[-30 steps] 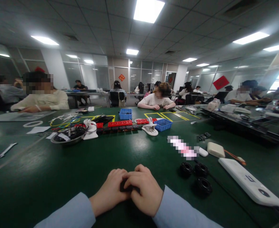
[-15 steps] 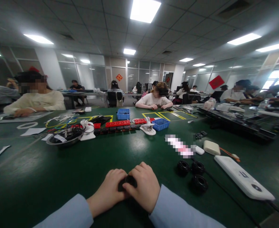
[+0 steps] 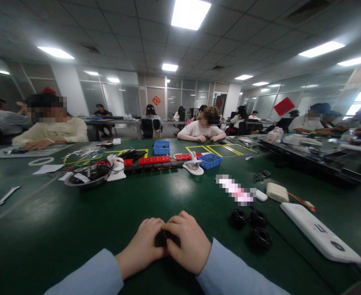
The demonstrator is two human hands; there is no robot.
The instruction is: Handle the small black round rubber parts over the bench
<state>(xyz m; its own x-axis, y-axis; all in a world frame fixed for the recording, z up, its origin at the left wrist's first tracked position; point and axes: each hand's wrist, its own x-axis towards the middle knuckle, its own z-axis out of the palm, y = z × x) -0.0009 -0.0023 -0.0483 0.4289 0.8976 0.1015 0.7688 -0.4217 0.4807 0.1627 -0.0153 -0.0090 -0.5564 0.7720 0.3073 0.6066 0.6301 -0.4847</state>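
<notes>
Close in front of me, my left hand (image 3: 145, 242) and my right hand (image 3: 188, 241) meet over the green table (image 3: 106, 217). Between them is a small black part (image 3: 160, 239), mostly covered by my fingers, so its kind is unclear. The fingers of both hands curl round it, the left from its left side and the right over its top and right side. To the right of my right hand lie three black ring-shaped parts: one nearer (image 3: 260, 238), one on the left (image 3: 239, 217) and one behind (image 3: 259, 217).
A long white power bank-like device (image 3: 320, 231) with a black cable lies at the right. Farther back are a metal bowl of cables (image 3: 86, 180), red blocks (image 3: 155, 159), blue bins (image 3: 210, 161) and a white clamp stand (image 3: 194, 166). A wrench (image 3: 6, 196) lies left. Co-workers sit beyond.
The whole view has shifted slightly, with things appearing a little farther right. The fingers of my right hand have moved a little over the black part, which shows less now.
</notes>
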